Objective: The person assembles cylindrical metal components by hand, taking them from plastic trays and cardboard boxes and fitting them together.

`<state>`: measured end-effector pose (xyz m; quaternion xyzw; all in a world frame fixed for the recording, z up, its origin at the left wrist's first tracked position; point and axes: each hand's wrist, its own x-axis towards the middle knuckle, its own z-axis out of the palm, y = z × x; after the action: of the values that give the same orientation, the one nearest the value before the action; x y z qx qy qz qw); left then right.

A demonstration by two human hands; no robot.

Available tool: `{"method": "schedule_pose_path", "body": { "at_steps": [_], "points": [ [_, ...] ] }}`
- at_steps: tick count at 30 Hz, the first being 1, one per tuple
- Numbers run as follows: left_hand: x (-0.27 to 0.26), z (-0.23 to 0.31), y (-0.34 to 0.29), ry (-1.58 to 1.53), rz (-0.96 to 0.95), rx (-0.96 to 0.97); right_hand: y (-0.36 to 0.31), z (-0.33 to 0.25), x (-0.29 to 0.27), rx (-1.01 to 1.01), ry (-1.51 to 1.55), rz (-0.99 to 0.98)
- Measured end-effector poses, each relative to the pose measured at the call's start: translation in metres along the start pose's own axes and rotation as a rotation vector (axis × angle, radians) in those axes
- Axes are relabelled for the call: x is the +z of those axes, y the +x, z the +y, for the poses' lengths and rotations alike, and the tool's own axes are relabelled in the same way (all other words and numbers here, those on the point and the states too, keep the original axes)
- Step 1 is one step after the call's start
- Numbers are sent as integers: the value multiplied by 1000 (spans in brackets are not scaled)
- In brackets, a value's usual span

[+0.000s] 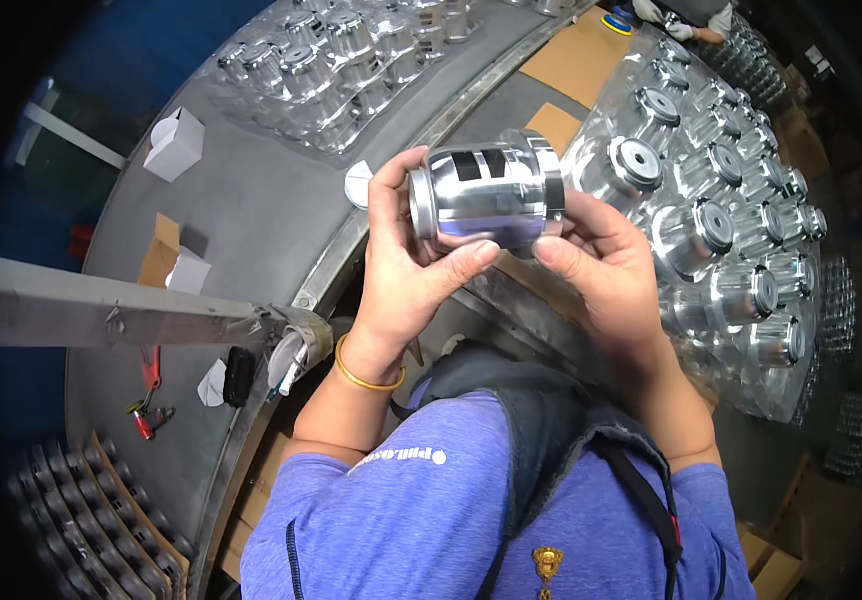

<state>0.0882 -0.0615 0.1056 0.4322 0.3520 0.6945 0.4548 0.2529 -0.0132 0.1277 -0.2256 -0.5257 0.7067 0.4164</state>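
Between my two hands a shiny metal canister [491, 200] lies on its side in the air, with two dark rectangles on its upper face. My left hand [406, 275] grips its narrower left end, the thumb along the near side and the fingers partly hidden behind. At the other end, around the dark-edged rim, my right hand [606, 265] closes with thumb and fingers. A yellow bangle [351, 370] circles my left wrist.
Similar metal canisters [696, 235] stand in plastic at the right; more canisters [341, 60] sit at the back left. A metal post [121, 310] crosses the grey table [271, 210] beside red-handled pliers [151, 370]. Gloved hands [666, 20] of another person show at the far right.
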Motion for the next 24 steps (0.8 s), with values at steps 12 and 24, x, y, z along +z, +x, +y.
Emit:
{"method": "schedule_pose_path", "body": {
  "at_steps": [12, 24],
  "points": [
    [-4, -9, -5, 61, -65, 66, -7, -13, 3, -10, -4, 100],
    [-88, -113, 73, 1107, -1, -46, -10, 5, -26, -105, -145, 138]
  ]
}}
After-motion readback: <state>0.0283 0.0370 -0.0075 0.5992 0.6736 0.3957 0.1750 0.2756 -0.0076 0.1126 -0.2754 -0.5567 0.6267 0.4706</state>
